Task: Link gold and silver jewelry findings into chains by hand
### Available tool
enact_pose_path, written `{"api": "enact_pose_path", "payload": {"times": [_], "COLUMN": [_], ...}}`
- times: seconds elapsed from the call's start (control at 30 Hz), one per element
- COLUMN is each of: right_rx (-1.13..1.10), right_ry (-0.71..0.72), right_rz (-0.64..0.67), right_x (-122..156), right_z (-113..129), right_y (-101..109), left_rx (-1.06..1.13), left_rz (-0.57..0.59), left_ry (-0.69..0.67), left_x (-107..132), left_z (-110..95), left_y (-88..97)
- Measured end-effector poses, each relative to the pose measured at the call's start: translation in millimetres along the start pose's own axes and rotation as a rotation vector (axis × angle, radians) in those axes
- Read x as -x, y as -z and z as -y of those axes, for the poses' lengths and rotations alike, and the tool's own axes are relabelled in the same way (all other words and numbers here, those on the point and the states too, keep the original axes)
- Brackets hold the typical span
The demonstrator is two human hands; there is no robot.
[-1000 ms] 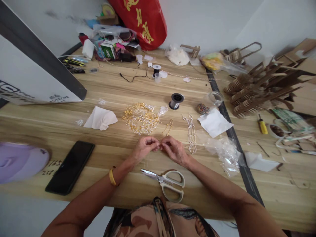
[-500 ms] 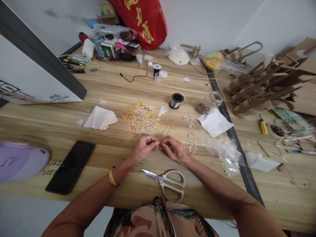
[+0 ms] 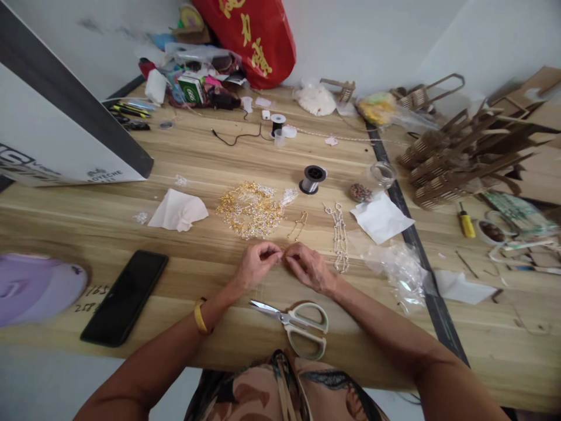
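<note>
- Scissors lie nearest the person's body; both hands are just beyond them.
- Left hand and right hand nearly meet, fingers curled in; whether they pinch anything is too small to tell.
- Gold chain lies beyond the scissors, past the fingertips; its long axis runs away from the hands, leaning slightly right. The right hand is nearer to it.
- Silver chains lie beyond the scissors to the right, beside the right hand.
- Bead pile sits beyond the scissors, to the left.
</note>
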State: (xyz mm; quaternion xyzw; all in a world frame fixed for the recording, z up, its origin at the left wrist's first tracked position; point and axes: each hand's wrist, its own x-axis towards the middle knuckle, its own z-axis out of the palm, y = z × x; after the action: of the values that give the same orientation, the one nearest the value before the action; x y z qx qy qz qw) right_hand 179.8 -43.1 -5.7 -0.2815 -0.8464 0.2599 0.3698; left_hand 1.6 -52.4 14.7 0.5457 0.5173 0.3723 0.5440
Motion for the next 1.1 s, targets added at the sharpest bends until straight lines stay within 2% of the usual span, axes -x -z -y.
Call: {"api": "enact_pose_path", "payload": {"times": [0.7,1.1], "right_rx": [0.039,-0.044], "right_ry": [0.001,-0.061], "right_rz": [0.046,-0.036], "right_x": [-0.3,-3.1], "right_z": [-1.2,2.7], "right_y": [0.7,2.9], "left_rx": [-0.065,-0.089], "left_rz": [-0.020,-0.019], "left_ry": [-0.067,-0.064], "left_x": [1.5,2.1], "left_z": [3.0,1.1], "left_y": [-2.0,-1.5]}}
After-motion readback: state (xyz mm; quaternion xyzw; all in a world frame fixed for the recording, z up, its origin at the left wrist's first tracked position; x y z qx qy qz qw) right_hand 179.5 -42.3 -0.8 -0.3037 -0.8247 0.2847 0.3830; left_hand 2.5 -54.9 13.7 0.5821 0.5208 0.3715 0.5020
